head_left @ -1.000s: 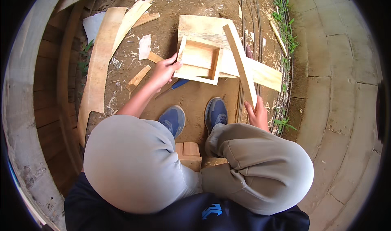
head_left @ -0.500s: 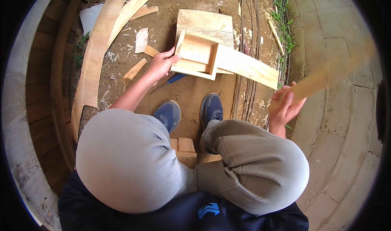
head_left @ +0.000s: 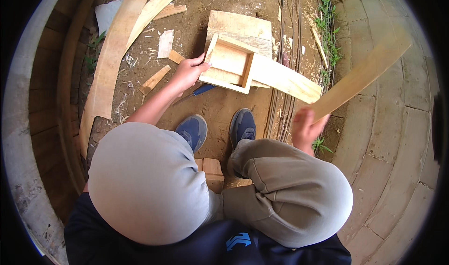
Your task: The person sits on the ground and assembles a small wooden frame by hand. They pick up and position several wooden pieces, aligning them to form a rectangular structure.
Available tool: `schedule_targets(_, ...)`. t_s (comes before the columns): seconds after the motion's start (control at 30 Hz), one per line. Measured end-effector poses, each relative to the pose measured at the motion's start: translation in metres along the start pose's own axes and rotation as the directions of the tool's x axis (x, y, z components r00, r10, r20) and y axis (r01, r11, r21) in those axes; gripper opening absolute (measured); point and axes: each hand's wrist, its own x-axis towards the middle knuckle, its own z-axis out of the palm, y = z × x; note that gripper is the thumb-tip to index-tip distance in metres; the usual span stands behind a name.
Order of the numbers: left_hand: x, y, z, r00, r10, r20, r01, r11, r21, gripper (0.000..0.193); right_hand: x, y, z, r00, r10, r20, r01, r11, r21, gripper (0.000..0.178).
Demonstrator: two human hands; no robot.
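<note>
My left hand (head_left: 191, 72) is closed on the left edge of a shallow wooden box frame (head_left: 248, 73). A long flat board (head_left: 287, 81) runs out from the frame to the right. Both lie over a wooden block (head_left: 239, 23) on the ground. At the right my right hand (head_left: 308, 127) grips the lower end of a flat wooden slat (head_left: 362, 75), raised and slanting up to the right. The slat's far end is blurred by motion. A blue-handled tool (head_left: 203, 89) rests on the ground under the frame's near left corner.
Curved planks (head_left: 112, 54) and offcuts (head_left: 155, 79) lie on the dirt at the left. Thin dark rods (head_left: 286, 120) run along the ground right of the block. Beyond them is paved stone (head_left: 388, 125). Small wood blocks (head_left: 212, 167) sit between my legs.
My right hand has shifted left and slightly down, bringing the slat with it. The left hand stays on the frame, and the view has shifted slightly.
</note>
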Motion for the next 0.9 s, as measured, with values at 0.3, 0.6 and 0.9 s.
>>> schedule_targets(0.3, 0.003, -0.012, -0.003, 0.998, 0.052, -0.032, -0.050, 0.997, 0.066, 0.059, 0.005, -0.031, 0.008, 0.911, 0.264, 0.318, -0.136, 0.918, -0.373, 0.030)
schedule_targets(0.6, 0.005, 0.003, 0.013, 0.999, 0.024, 0.029, -0.025, 1.000, 0.016, 0.062, -0.007, 0.006, -0.004, 0.784, 0.453, 0.424, -0.126, 0.786, -0.606, 0.036)
schedule_targets(0.9, -0.005, -0.009, 0.005, 0.997, 0.036, -0.071, -0.041, 0.996, -0.073, 0.071, 0.046, -0.054, -0.004, 0.848, 0.261, 0.462, -0.015, 0.882, -0.471, 0.037)
